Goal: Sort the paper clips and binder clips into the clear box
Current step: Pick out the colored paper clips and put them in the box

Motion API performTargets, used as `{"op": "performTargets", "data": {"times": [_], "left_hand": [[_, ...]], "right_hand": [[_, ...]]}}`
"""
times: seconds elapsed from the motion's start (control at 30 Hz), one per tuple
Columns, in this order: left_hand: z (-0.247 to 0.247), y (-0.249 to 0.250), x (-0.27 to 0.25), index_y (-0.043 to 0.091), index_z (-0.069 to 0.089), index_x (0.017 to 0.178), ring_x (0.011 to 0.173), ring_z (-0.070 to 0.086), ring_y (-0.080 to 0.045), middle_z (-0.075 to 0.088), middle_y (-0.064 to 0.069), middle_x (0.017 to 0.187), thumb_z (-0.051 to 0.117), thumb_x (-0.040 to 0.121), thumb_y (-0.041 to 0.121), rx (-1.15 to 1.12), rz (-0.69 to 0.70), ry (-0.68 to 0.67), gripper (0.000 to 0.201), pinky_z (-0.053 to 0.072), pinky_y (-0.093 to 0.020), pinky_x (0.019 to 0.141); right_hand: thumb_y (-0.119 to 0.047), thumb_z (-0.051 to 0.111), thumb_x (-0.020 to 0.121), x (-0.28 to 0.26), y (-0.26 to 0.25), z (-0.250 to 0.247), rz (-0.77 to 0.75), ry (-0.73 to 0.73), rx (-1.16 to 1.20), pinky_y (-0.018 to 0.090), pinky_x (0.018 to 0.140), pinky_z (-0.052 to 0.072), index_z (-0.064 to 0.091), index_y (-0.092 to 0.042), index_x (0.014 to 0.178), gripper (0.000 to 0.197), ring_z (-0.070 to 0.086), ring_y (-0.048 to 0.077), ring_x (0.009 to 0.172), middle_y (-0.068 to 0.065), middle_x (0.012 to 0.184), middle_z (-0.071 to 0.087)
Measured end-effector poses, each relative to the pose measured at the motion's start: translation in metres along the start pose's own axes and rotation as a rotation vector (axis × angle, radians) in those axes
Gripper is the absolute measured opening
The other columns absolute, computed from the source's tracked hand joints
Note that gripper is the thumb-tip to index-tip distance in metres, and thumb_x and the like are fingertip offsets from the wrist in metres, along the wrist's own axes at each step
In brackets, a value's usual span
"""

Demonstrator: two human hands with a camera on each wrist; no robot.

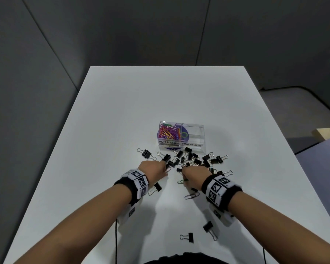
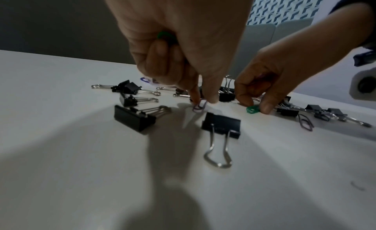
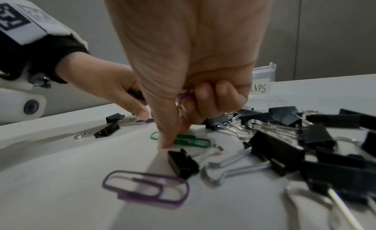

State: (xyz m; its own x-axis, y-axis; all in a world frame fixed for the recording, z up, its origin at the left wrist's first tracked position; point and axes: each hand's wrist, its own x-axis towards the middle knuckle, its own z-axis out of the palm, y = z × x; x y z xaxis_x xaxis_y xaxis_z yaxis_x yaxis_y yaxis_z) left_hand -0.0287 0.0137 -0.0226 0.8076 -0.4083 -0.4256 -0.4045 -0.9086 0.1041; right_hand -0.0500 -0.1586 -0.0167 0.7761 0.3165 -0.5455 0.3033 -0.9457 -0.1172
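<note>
The clear box (image 1: 202, 128) stands mid-table; its left compartment holds several coloured paper clips (image 1: 169, 132), and its right one, labelled for binder clips, holds none. Black binder clips (image 1: 191, 157) lie scattered in front of it. My left hand (image 2: 203, 100) pinches a pale purple paper clip (image 2: 199, 107) against the table, with a green clip (image 2: 164, 35) tucked in its curled fingers. Beside it, my right hand (image 3: 175, 136) pinches a green paper clip (image 3: 192, 140) on the table and keeps purple clips (image 3: 183, 96) in its curled fingers.
A purple paper clip (image 3: 146, 190) lies just behind my right hand. Loose binder clips sit nearer me (image 1: 189, 237), (image 1: 209, 226) and under my left wrist (image 1: 156, 187). The white table (image 1: 122, 111) ends at grey walls on the far and left sides.
</note>
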Motion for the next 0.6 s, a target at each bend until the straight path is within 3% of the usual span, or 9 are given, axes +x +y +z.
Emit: {"op": "performTargets", "data": {"times": [0.2,0.4,0.5,0.57,0.6], "left_hand": [[0.003,0.006,0.007,0.012,0.055,0.112,0.108,0.06,-0.025,0.065,-0.006,0.115,0.049,0.095,0.031,-0.109,-0.003,-0.055,0.027,0.046,-0.032,0.085],[0.007,0.014,-0.002,0.006,0.05,0.109,0.104,0.06,-0.028,0.06,-0.01,0.116,0.041,0.098,0.03,-0.087,0.03,-0.047,0.028,0.046,-0.036,0.088],[0.007,0.01,-0.011,0.01,0.047,0.107,0.097,0.06,-0.03,0.062,-0.01,0.109,0.038,0.098,0.03,-0.112,0.045,-0.033,0.023,0.045,-0.034,0.082],[0.009,0.003,-0.018,0.019,0.042,0.107,0.089,0.061,-0.028,0.067,-0.008,0.102,0.035,0.097,0.026,-0.184,0.021,-0.031,0.015,0.045,-0.032,0.079],[0.01,-0.001,-0.02,0.023,0.041,0.115,0.09,0.062,-0.027,0.068,-0.008,0.103,0.034,0.096,0.024,-0.218,0.004,-0.031,0.02,0.045,-0.031,0.08]], "right_hand": [[-0.014,0.051,0.089,0.003,-0.003,-0.001,0.005,-0.07,0.021,0.037,0.084,0.049,0.055,-0.005,0.111,0.024,0.059,0.031,0.107,0.013,0.118,0.06],[-0.014,0.042,0.094,-0.007,-0.005,0.007,-0.047,0.013,-0.001,0.041,0.077,0.047,0.048,-0.005,0.115,0.025,0.059,0.033,0.103,0.014,0.12,0.052],[-0.016,0.041,0.093,-0.018,0.0,0.003,-0.054,0.058,0.073,0.035,0.067,0.039,0.044,-0.007,0.106,0.016,0.059,0.032,0.085,0.013,0.091,0.058],[-0.014,0.041,0.091,-0.027,0.003,-0.001,-0.061,0.098,0.11,0.033,0.062,0.035,0.036,-0.012,0.1,0.01,0.051,0.028,0.07,0.002,0.065,0.046],[-0.014,0.04,0.09,-0.031,0.005,-0.003,-0.054,0.112,0.12,0.032,0.062,0.034,0.036,-0.013,0.103,0.013,0.048,0.026,0.067,-0.002,0.059,0.04]]}}
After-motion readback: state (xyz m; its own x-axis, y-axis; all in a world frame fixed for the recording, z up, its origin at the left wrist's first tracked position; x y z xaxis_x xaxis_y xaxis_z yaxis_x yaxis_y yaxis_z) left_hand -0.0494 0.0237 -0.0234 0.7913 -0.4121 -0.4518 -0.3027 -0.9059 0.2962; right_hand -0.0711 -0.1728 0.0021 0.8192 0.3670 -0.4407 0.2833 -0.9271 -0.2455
